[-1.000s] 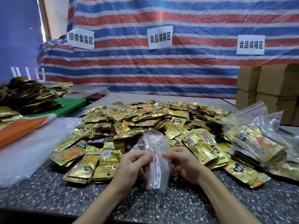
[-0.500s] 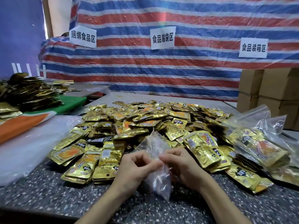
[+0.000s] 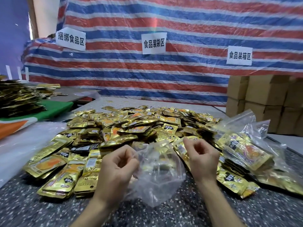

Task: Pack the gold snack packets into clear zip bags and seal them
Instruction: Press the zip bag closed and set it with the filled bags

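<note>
Two hands busy: left hand (image 3: 118, 166) and right hand (image 3: 202, 158) each pinching rim of one crinkly clear zip bag (image 3: 157, 182), empty, hanging over speckled tabletop (image 3: 32, 208). Scores of flat, glossy gold packets (image 3: 131, 126) lying heaped just behind; at least two filled bags (image 3: 246, 153) at right.

Counts:
- hands x2: left hand (image 3: 117, 167), right hand (image 3: 202, 157).
- empty clear zip bag (image 3: 157, 174) x1.
- filled zip bags (image 3: 244, 149) at right: at least 2; they overlap, exact no. unclear.
- gold snack packets (image 3: 131, 125) loose on the surface (image 3: 32, 210): 1 big heap, dozens+, too many to count.
- 2nd packet heap (image 3: 18, 99), far left: x1, qty uncountable.
- paper signs x3: left sign (image 3: 70, 39), mid sign (image 3: 153, 43), right sign (image 3: 239, 55).
- cardboard boxes (image 3: 265, 99): approx 6 visible; stack cut off by frame edge.
- striped tarp (image 3: 147, 76) x1.
- white strips (image 3: 8, 72) x3.
</note>
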Demonstrator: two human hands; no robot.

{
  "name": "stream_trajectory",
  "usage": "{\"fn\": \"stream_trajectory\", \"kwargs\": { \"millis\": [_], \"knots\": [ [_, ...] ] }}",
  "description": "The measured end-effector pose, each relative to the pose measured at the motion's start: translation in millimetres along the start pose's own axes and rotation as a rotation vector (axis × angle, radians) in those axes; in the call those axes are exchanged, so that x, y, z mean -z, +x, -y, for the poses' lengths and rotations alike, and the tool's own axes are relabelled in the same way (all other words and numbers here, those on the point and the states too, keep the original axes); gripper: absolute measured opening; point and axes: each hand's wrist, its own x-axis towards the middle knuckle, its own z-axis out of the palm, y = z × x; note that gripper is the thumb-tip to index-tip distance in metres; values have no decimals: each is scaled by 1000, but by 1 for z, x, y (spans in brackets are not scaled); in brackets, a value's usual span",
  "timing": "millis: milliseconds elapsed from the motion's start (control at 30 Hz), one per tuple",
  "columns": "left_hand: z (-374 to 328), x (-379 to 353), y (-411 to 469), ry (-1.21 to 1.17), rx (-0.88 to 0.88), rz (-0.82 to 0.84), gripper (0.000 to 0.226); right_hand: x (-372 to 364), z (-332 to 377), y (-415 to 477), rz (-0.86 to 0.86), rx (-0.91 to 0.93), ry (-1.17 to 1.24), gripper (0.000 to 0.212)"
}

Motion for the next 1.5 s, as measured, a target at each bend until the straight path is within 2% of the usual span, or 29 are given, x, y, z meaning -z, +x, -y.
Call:
{"fn": "stream_trajectory", "kwargs": {
  "millis": [33, 67, 100, 200, 333, 400, 467, 533, 633, 700, 800, 867, 933, 1000, 1067, 1133, 1200, 1300, 1400, 1500],
  "knots": [
    [-9, -2, 5, 8, -1, 30, 21, 4, -5, 4, -121, 73, -214, 34],
    [-17, -4, 10, 18, 4, 68, 18, 6, -8, 7, -156, 79, -363, 22],
    [-24, -6, 16, 27, 12, 110, 15, 8, -9, 8, -128, 7, -505, 24],
    [-38, -8, 35, 49, 55, 184, 18, 7, -17, 9, 107, -250, -915, 63],
    [-46, -3, 51, 42, 171, 232, 21, 2, -18, 4, 106, -257, -1024, 84],
    [-51, 0, 53, 48, 210, 244, 19, 1, -13, 4, 86, -299, -994, 87],
    [-54, 4, 52, 68, 235, 227, 17, 2, -6, 4, 60, -313, -862, 64],
    [-58, 7, 51, 102, 252, 205, 22, 5, 3, 5, 17, -326, -496, 40],
    [-65, 10, 51, 176, 255, 188, 23, 11, 32, 6, 21, -440, 208, 36],
    [-69, 11, 51, 213, 269, 201, 24, 18, 54, 9, 76, -532, 555, 33],
    [-72, 9, 50, 261, 309, 277, 24, 32, 89, 14, 197, -565, 911, 34],
    [-76, 7, 49, 284, 335, 344, 19, 38, 109, 15, 263, -528, 1034, 37],
    [-81, 4, 47, 286, 360, 398, 17, 39, 124, 13, 348, -491, 1110, 29],
    [-87, 2, 46, 260, 377, 433, 17, 36, 134, 10, 452, -432, 1034, 16],
    [-93, 0, 44, 219, 394, 456, 16, 33, 136, 12, 530, -470, 887, 23],
    [-101, 0, 44, 158, 418, 455, 15, 33, 131, 5, 653, -360, 728, 27],
    [-108, 3, 46, 86, 459, 443, 15, 37, 131, 1, 759, -341, 560, 37],
    [-115, 10, 49, 2, 534, 436, 17, 45, 134, -3, 866, -274, 231, 27],
    [-115, 11, 48, -23, 565, 426, 24, 46, 141, -4, 846, -230, 165, 31],
    [-110, 15, 45, -109, 515, 383, 32, 45, 144, 0, 672, -169, 128, 38]
  ]
}}
